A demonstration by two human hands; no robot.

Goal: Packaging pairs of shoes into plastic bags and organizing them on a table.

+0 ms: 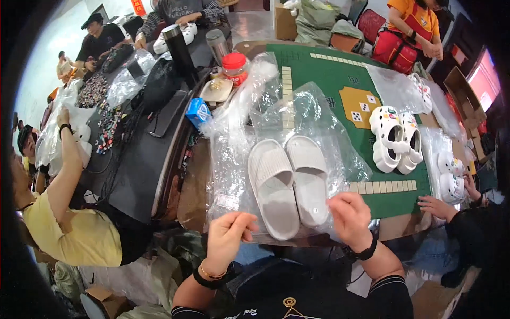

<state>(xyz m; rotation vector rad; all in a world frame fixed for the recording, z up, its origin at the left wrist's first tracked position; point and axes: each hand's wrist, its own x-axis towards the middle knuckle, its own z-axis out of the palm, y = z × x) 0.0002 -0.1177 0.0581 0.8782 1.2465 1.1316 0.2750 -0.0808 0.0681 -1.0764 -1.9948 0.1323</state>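
Observation:
A pair of pale grey slide slippers (289, 183) lies side by side inside a clear plastic bag (234, 154) on the table in front of me. My left hand (227, 236) pinches the bag's near edge at the left. At the right, my right hand (349, 217) grips the same near edge, just beside the right slipper's heel. Both hands are closed on the plastic film.
A green game table (324, 74) with rows of tiles lies beyond, holding white clogs (396, 139) with charms. Bottles, a red-lidded jar (235, 66) and a blue box (198, 111) stand at the back left. Other people work at the left, back and right.

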